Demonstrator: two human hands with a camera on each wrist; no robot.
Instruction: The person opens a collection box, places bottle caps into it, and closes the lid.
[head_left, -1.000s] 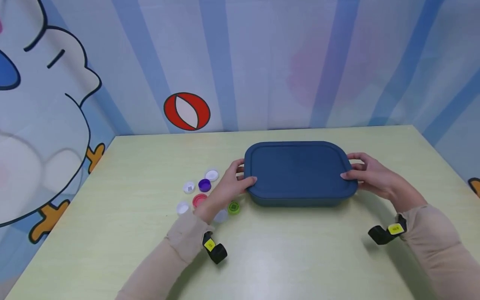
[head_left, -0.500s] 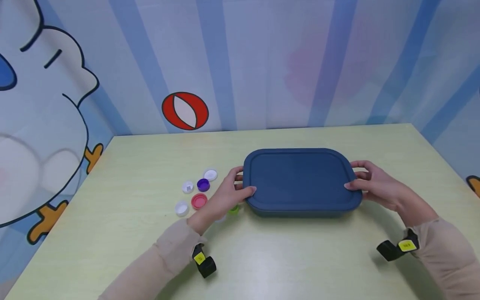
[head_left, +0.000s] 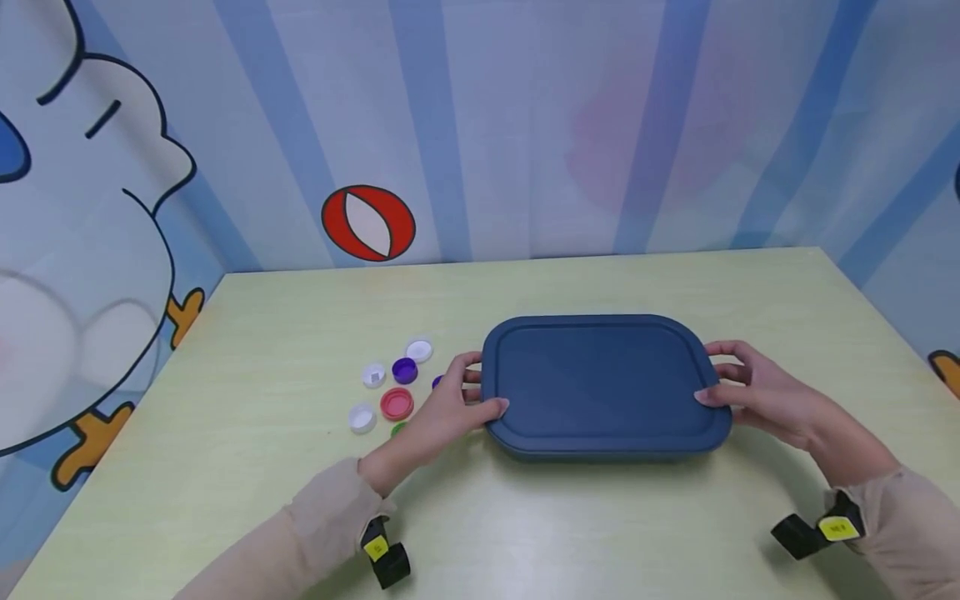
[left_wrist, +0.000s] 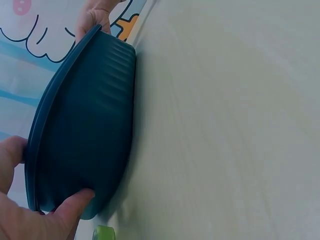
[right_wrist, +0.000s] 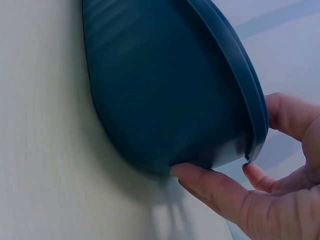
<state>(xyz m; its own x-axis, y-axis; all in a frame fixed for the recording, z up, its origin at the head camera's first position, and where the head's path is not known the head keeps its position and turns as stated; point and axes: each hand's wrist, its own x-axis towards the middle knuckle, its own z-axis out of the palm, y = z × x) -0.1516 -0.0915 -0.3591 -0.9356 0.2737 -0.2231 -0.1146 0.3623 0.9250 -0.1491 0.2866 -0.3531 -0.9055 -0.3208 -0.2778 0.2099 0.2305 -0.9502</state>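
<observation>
blue, probably stiff and fairly light but smooth enough to slip, the box [head_left: 600, 383], right of centre in the head view, is best held beneath its rim at both short ends, where your left fingers [head_left: 487, 411] and right fingers [head_left: 720, 395] pinch it.
</observation>
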